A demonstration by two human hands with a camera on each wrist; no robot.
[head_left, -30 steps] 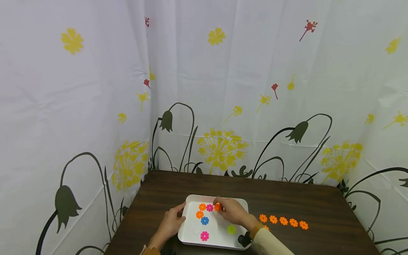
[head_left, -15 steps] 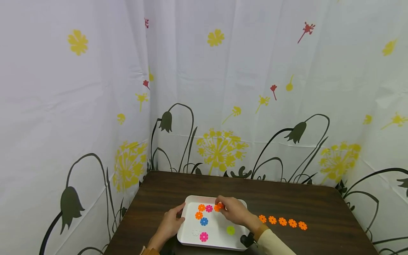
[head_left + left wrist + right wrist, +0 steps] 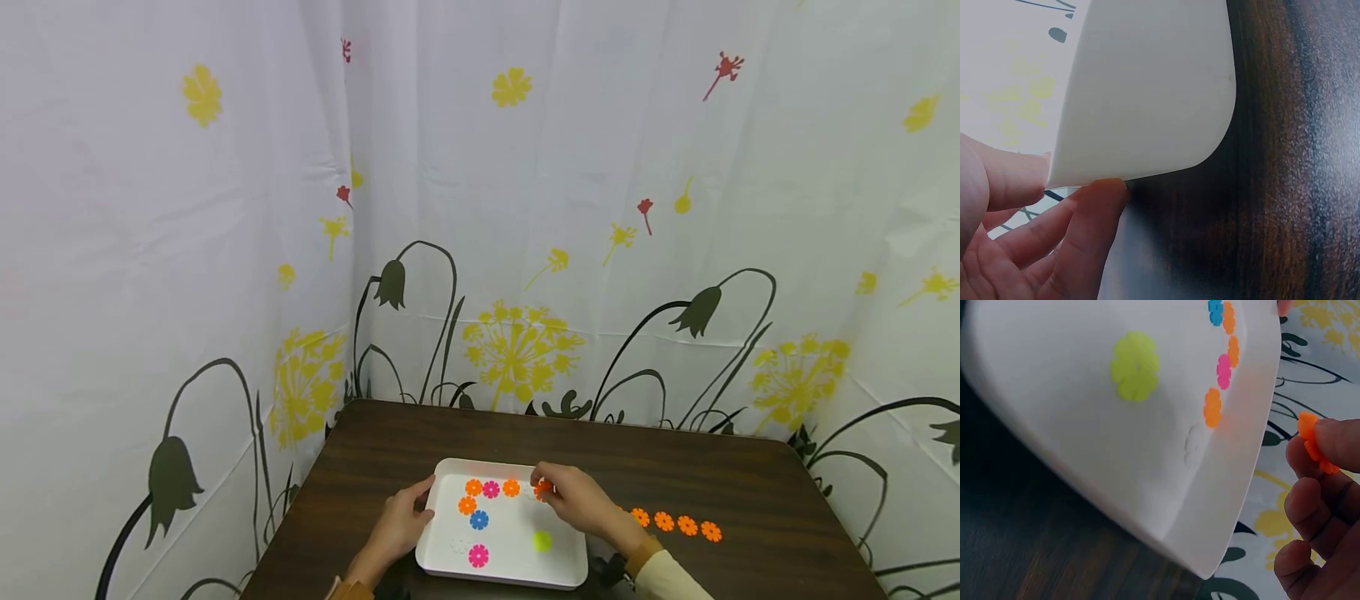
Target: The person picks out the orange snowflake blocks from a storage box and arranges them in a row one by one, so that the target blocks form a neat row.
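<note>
The left hand [image 3: 400,521] pinches the side of the tray [image 3: 510,525] with thumb and fingers. The right hand [image 3: 581,500], well apart from it, pinches an orange disc [image 3: 1307,428] up by the tray's far right corner. We think the job is partly done. On the bench [image 3: 675,454], right of the tray, we see four discs in a row [image 3: 663,522], all orange, and a bit of one more by the arm. In the tray lie three more orange ones [image 3: 511,487], two pink discs [image 3: 478,556], a blue disc [image 3: 479,520], a green disc [image 3: 542,542] and some clear discs [image 3: 1192,448], too faint to count. So more orange looks out than in, and the other colours we see all sit in the tray.
</note>
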